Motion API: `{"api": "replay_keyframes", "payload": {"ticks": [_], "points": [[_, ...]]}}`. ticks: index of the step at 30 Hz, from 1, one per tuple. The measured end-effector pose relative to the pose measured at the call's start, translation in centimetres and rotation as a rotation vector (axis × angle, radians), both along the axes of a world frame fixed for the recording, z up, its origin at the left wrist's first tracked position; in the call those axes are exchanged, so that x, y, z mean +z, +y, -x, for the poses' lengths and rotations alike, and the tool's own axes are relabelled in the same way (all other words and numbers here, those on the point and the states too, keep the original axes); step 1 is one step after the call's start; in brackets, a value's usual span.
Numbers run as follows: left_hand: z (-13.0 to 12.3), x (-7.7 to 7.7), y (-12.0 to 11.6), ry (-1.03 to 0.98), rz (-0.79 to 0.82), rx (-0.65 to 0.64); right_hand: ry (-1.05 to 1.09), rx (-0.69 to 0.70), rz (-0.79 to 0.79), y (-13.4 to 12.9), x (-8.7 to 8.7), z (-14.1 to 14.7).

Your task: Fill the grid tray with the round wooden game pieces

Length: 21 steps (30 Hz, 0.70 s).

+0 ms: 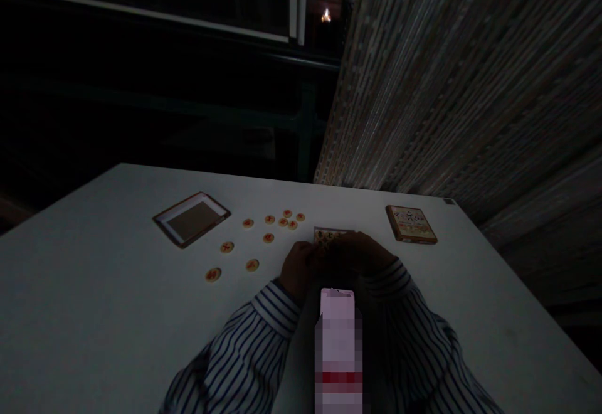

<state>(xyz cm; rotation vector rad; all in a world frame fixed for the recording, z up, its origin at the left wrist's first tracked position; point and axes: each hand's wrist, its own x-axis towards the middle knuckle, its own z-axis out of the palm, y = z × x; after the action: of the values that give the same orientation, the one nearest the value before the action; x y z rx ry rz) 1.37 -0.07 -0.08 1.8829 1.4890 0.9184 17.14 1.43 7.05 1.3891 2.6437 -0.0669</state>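
Observation:
A small shallow tray [329,231] with round Chinese chess pieces lies on the table in front of me. My left hand [297,271] is closed at its left edge, fingers bent around it. My right hand [364,252] curls over the tray's right side; its fingertips are lost in dark shadow, so what they hold cannot be made out. To the left, several loose Chinese chess pieces [253,265] with red characters are spread face up. Both my sleeves are striped.
An open shallow box part [160,218] lies at the left of the white table [117,313]. A printed closed box [412,224] sits to the right. Nearest me is a lit phone [337,307], partly pixelated. A bead curtain [399,88] hangs behind the table's far edge.

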Motion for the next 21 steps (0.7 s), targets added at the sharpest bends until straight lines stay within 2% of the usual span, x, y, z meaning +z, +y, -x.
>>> {"api": "replay_keyframes", "payload": {"ticks": [10, 21], "points": [[-0.12, 0.21, -0.11, -0.005, -0.016, 0.027, -0.054, -0.003, -0.015, -0.35, 0.77, 0.39], [-0.09, -0.23, -0.01, 0.001, -0.060, 0.019, -0.052, -0.010, -0.023, -0.22, 0.60, 0.28]]}}
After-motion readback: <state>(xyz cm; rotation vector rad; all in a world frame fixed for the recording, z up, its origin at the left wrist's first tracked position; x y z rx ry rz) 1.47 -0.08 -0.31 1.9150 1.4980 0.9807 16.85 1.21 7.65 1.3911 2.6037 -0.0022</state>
